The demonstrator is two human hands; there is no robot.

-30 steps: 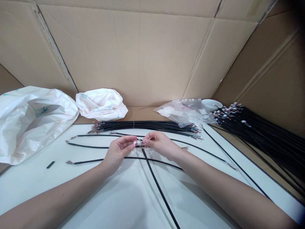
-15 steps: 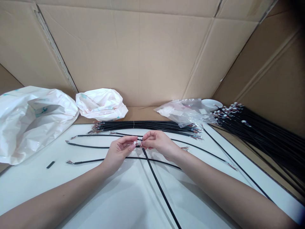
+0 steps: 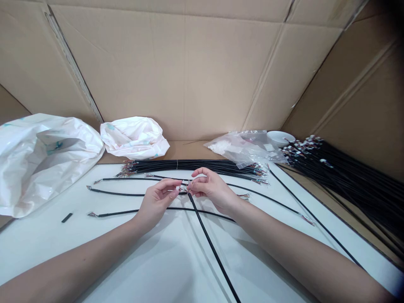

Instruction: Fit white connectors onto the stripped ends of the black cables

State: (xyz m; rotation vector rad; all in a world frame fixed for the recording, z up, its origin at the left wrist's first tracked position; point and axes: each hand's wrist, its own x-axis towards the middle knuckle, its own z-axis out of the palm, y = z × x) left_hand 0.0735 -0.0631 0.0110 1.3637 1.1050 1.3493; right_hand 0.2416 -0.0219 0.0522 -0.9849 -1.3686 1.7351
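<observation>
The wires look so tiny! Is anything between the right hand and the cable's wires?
Nothing visible: the right hand is right beside the wires of the black cable. The small white piece is opposite, at the left hand.

Left fingers (image 3: 173,194) pinch a white connector (image 3: 178,189), right fingers (image 3: 198,186) at thin wires (image 3: 188,187) of a black cable (image 3: 206,233).

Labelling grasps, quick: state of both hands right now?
Left hand: closed, pinching a small white plug.
Right hand: fingers curled at the black cable's loose wires; can't tell whether it grips any.
</observation>
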